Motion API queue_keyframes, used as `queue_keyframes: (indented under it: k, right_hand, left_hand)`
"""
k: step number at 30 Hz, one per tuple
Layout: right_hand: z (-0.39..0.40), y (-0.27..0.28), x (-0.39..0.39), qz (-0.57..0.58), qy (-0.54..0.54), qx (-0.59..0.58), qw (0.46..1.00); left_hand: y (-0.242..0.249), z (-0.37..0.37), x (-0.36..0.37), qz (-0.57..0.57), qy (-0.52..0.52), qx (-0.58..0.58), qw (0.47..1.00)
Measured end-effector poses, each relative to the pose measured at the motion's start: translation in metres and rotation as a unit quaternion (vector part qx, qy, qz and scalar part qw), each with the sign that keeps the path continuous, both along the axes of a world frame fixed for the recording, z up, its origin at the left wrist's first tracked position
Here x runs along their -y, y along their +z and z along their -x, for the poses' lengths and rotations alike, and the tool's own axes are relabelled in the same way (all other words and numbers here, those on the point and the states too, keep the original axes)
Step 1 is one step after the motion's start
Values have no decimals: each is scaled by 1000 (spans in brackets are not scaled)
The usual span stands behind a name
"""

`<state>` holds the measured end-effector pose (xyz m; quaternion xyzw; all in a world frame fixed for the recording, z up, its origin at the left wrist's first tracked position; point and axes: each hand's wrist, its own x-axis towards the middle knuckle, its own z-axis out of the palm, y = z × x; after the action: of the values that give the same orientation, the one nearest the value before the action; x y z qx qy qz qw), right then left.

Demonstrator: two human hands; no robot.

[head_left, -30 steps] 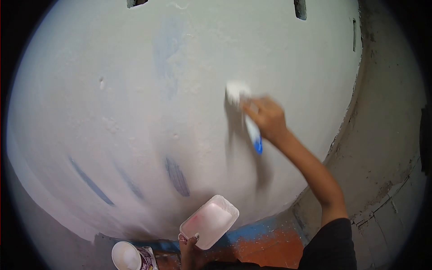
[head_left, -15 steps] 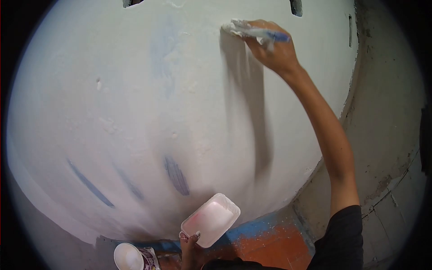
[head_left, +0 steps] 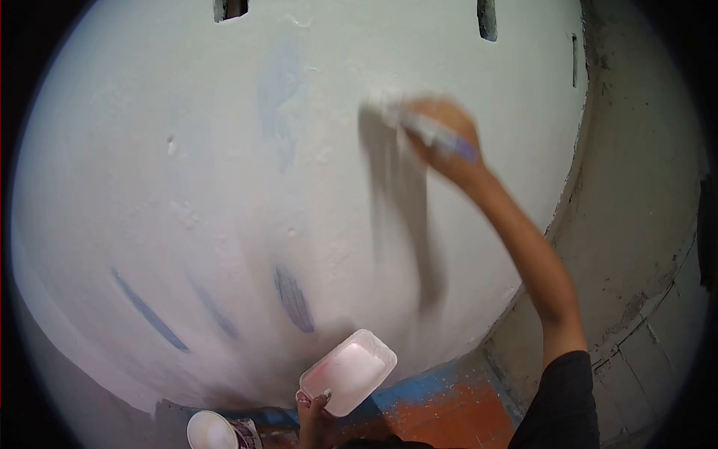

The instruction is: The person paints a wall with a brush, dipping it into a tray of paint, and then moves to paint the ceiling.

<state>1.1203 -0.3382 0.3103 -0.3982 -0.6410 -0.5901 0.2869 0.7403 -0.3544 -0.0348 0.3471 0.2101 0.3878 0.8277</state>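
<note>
My right hand (head_left: 447,138) is closed around the handle of a paintbrush (head_left: 441,139), blurred by motion. The brush's white-coated bristles are at the pale wall (head_left: 224,165), in its upper middle part. A dark shadow of the hand and arm falls on the wall below. Low in the view, my left hand (head_left: 313,408) grips the near corner of a shallow white plastic tray (head_left: 350,373), its thumb over the rim. The tray is tilted, with a whitish film and a pinkish tint inside.
A white bucket (head_left: 212,432) stands at the wall's foot on the lower left. Bluish streaks (head_left: 294,298) mark the wall, and a dark slot (head_left: 487,19) cuts into it above. The floor (head_left: 456,415) is orange with a blue border. A grey wall (head_left: 636,187) adjoins on the right.
My right hand has moved down the wall with the paintbrush, and its shadow has shifted. My left hand still holds the tray in nearly the same place. The view has tipped slightly.
</note>
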Motion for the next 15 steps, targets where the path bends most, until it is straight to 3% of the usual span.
queue_keyframes:
  k: [2,4,7,11,13,15]
  right_hand:
    - [11,58,2,-76,-24,-29,996]
    - [12,67,0,-84,-73,-28,993]
    - [12,2,-4,-47,-103,21,993]
    - [27,-120,8,144,-98,-10,985]
    - [41,-144,23,299,-101,-51,948]
    - [28,-137,23,284,-56,-57,955]
  left_hand:
    - [1,0,-1,4,-11,1,1000]
    - [-3,1,-2,6,-13,5,1000]
    - [-7,-1,-6,5,-8,15,1000]
    - [-3,1,-6,6,-3,8,1000]
    - [-3,2,-2,5,-2,4,1000]
    - [6,2,0,1,-4,2,1000]
